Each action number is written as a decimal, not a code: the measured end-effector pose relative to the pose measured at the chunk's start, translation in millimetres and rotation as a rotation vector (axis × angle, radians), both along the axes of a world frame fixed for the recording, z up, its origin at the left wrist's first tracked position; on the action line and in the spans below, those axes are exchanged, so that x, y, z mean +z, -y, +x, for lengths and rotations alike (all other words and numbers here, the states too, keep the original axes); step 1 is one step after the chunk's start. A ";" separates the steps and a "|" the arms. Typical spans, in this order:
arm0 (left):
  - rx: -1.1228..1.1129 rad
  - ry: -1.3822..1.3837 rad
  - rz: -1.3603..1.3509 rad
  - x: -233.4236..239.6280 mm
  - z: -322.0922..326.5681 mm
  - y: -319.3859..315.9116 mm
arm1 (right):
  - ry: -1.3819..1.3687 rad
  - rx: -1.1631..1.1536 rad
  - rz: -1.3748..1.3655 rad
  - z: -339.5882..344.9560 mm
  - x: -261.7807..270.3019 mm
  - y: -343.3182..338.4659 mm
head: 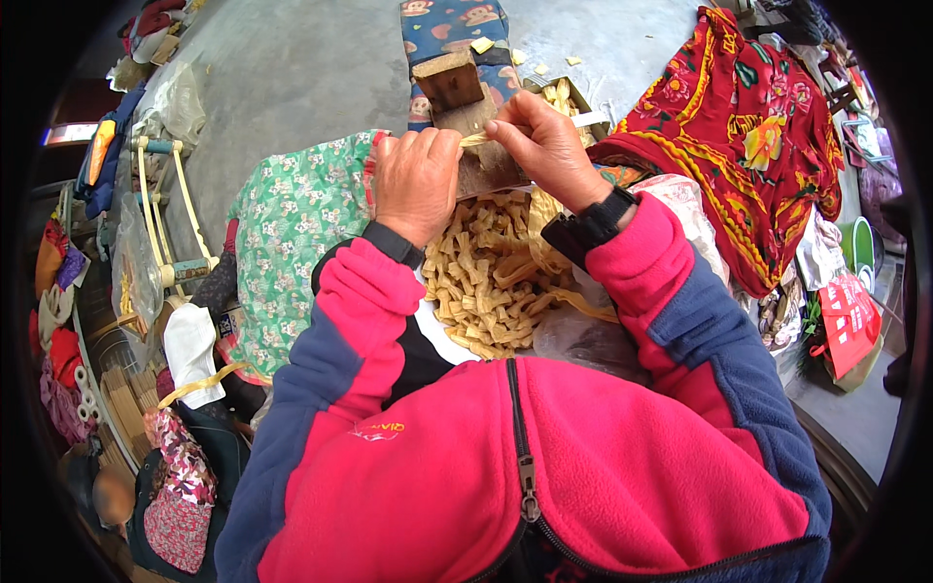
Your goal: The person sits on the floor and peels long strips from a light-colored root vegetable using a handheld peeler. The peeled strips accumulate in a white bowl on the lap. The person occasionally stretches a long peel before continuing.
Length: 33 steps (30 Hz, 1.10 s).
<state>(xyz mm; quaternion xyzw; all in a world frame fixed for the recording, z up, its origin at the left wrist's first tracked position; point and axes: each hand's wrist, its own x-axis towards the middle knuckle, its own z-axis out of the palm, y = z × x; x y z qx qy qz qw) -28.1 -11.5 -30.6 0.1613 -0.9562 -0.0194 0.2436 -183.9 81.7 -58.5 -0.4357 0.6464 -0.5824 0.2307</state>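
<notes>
My left hand [417, 182] is closed around one end of a yellowish twisted strip [474, 138]. The fingertips of my right hand [543, 149] pinch the strip a little to the right, so a short length shows between the hands. Both hands are over a wooden block stand [466, 116] with an upright piece at its far end. Below them, close to my body, a white basin [436, 331] holds a heap of short, knotted-looking yellowish pieces [496, 284]. Longer flat strips [543, 226] lie over the heap's right side.
A metal box [599, 131] with more yellowish pieces stands beyond my right hand. Green printed cloth [299, 226] lies left, a red floral cloth [736, 138] right. A bamboo-like frame [171, 211] stands farther left; another person [175, 466] is at lower left.
</notes>
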 end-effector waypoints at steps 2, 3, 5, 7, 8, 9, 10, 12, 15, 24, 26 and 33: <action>0.012 0.123 0.069 -0.9 -1.4 2.0 | -0.277 -0.027 0.098 -1.1 -5.4 0.0; 0.008 0.202 0.123 -0.3 -0.9 0.9 | -0.410 -0.024 0.119 -2.3 -6.3 -0.5; -0.009 0.188 0.125 5.7 5.0 -2.3 | -0.375 -0.050 0.205 -2.9 -5.0 -3.4; -0.052 0.097 0.095 15.5 14.6 -8.7 | -0.259 -0.047 0.133 -1.5 -0.3 -6.3; -0.029 -0.041 0.093 18.3 15.9 -15.4 | -0.157 0.052 0.101 1.2 2.5 -8.0; -0.016 -0.011 0.359 21.1 17.0 -22.1 | -0.029 0.197 -0.020 5.2 5.4 -11.1; 0.014 0.000 0.620 23.4 16.9 -28.3 | -0.019 0.260 -0.069 8.8 8.6 -13.4; -0.048 0.097 1.397 30.1 16.4 -33.8 | 0.118 0.375 -0.167 15.5 15.9 -19.7; -0.454 -0.310 1.948 47.2 23.2 -34.6 | 0.492 0.396 0.067 11.5 31.4 -32.3; -0.262 -0.012 0.413 67.7 12.8 -24.0 | 0.538 0.522 0.124 12.6 53.4 -45.2; -0.294 0.021 0.276 62.6 6.7 -21.5 | 0.554 0.487 0.148 8.4 49.3 -45.6; -0.264 0.013 0.218 54.1 8.7 -32.9 | 0.743 0.430 0.118 17.5 33.5 -36.8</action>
